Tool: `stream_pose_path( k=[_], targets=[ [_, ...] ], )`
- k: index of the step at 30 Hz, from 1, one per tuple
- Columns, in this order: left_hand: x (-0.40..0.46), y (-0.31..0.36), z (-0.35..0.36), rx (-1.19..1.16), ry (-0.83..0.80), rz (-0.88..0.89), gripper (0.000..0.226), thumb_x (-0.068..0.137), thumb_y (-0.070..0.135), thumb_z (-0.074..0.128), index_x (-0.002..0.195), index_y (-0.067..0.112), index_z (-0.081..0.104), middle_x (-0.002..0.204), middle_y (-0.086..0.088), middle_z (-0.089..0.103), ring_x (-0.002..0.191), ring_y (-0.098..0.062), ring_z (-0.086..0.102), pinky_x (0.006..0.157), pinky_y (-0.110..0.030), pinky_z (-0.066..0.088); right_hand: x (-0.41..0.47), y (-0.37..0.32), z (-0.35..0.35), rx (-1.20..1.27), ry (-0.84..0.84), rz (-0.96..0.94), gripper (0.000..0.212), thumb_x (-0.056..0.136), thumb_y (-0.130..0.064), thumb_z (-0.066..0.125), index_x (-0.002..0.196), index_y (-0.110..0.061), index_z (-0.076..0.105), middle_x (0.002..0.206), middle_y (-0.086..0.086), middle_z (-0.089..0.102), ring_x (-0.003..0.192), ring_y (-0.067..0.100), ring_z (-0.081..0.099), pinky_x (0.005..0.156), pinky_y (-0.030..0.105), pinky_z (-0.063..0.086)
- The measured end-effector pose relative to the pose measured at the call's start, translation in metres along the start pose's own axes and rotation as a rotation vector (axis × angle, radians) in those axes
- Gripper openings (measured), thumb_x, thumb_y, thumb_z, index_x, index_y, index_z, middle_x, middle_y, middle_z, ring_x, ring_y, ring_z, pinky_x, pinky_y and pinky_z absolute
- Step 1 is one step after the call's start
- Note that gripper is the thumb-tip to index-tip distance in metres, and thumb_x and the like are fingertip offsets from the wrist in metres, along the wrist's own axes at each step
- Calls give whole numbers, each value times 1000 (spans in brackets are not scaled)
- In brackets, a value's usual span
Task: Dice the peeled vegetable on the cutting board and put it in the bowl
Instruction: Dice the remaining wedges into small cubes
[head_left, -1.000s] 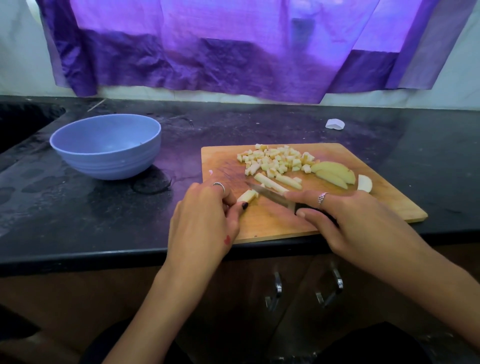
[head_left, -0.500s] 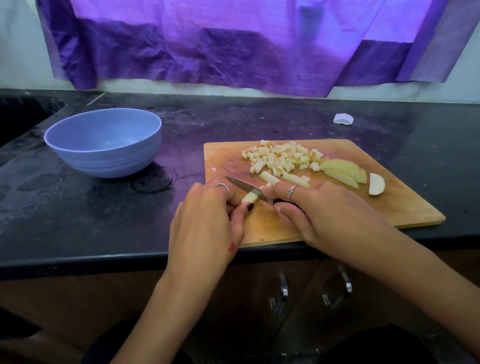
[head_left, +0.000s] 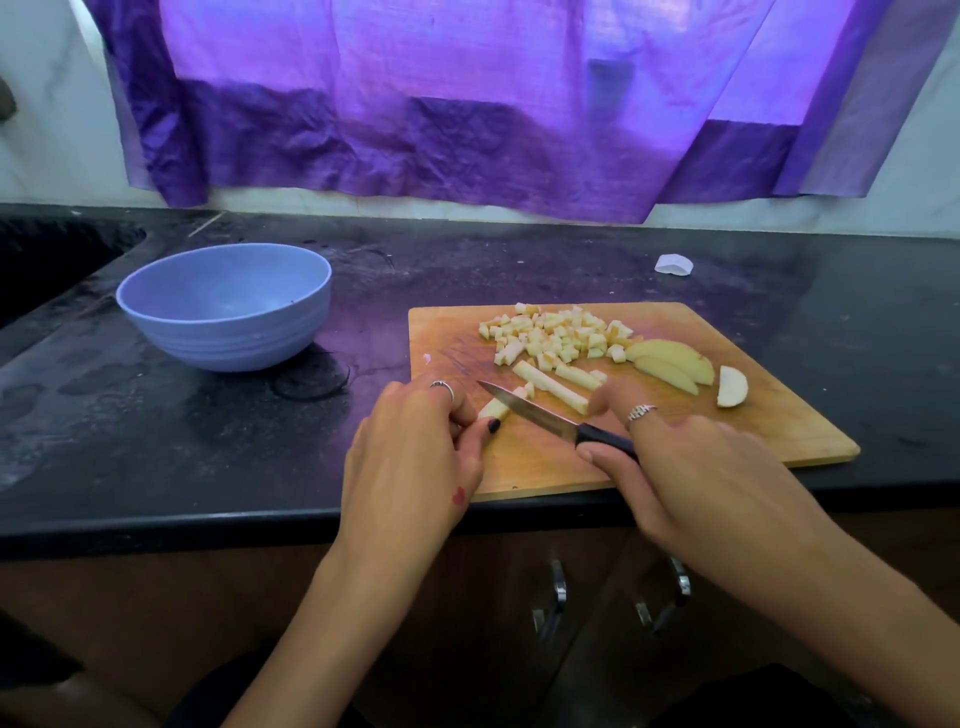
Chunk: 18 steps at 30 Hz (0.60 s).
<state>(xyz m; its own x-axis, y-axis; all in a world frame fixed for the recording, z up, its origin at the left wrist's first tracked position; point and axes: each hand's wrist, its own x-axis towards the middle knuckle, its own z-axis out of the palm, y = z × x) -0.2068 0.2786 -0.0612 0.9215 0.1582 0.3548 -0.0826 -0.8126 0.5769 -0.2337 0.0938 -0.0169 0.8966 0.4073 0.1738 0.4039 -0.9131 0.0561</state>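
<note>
Head view puts my right hand (head_left: 691, 467) nearest the board's front edge, fingers and thumb curled round the black handle of a small steel-bladed knife (head_left: 550, 421), with a silver ring on the forefinger. Its blade runs up and to the left, the tip close to my left hand (head_left: 415, 457). That hand has its fingers tucked under and pinches a short pale strip of peeled vegetable (head_left: 493, 410) against the board, thumb with a dark-painted nail at the strip's near side; the blade lies right against the strip's free end, and I cannot tell whether it has bitten in. A couple of freshly cut cubes (head_left: 524, 391) sit just beyond the blade.

Further out on the rectangular wooden cutting board (head_left: 753, 415) lie two longer pale sticks (head_left: 558, 382), then a loose heap of small diced pieces (head_left: 558, 335) toward the far edge. To their right are two curved peeled wedges (head_left: 670, 364) touching each other, and one half-round slice (head_left: 732, 387) a little apart.

Off the board to the left, well apart on the black stone counter (head_left: 156, 441), stands a round pale blue plastic bowl (head_left: 228, 306); I see no pieces in it. A small white scrap (head_left: 674, 264) lies on the counter behind the board, under a crumpled purple cloth (head_left: 467, 104) hanging on the wall.
</note>
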Motion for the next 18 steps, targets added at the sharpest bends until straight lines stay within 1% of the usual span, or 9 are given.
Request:
stream_pose_path(
  k=[3,5,8,11,13,15,16,18],
  targets=[
    [0,1,0,-8,7,20,18,84,42,66,72,29,60,82,6,57,82,-18,54,66,-37,49,6,-3,-3,-50,-11,8,30,95,-54,15,107,-33,32,66,-11,41,57,4,42,54,21,39],
    [0,0,0,-16,10,27,19,84,42,66,72,29,59,80,6,57,82,-17,53,64,-35,46,10,-5,-5,-98,-38,8,31,95,-53,14,102,-32,36,65,-11,37,55,4,37,51,20,35],
    [0,-1,1,-28,15,31,17,83,41,66,74,28,63,80,6,58,82,-16,52,63,-34,45,17,-7,-5,-172,-70,-2,41,96,-52,12,111,-28,43,64,-11,34,52,4,32,47,20,30],
    [-1,-2,1,-37,23,38,15,84,41,65,76,27,64,81,6,58,82,-16,52,66,-38,49,30,-12,-3,-209,-96,-20,47,97,-52,11,122,-27,42,65,-10,30,55,9,30,47,22,26],
    [-2,0,0,-20,36,33,17,85,40,64,76,25,62,81,6,56,84,-16,50,66,-37,47,37,-16,-1,-193,-128,-22,46,98,-51,12,124,-25,41,67,-9,26,62,14,34,53,28,31],
    [-4,3,-1,4,50,30,18,86,39,63,77,24,62,80,7,54,86,-16,48,65,-34,43,40,-20,0,-182,-146,-11,44,99,-49,13,123,-24,41,67,-8,25,70,19,42,60,32,35],
    [-5,4,-1,14,50,24,17,87,40,62,78,25,62,80,8,53,86,-15,48,65,-32,41,39,-20,0,-180,-154,-8,43,99,-49,14,123,-24,40,67,-9,25,70,19,44,61,31,37],
    [-6,5,-2,21,40,16,17,87,40,60,78,26,61,81,9,52,85,-13,48,64,-29,37,34,-19,-1,-181,-182,-12,41,99,-49,14,123,-25,38,69,-11,28,63,10,39,56,25,35]
  ],
)
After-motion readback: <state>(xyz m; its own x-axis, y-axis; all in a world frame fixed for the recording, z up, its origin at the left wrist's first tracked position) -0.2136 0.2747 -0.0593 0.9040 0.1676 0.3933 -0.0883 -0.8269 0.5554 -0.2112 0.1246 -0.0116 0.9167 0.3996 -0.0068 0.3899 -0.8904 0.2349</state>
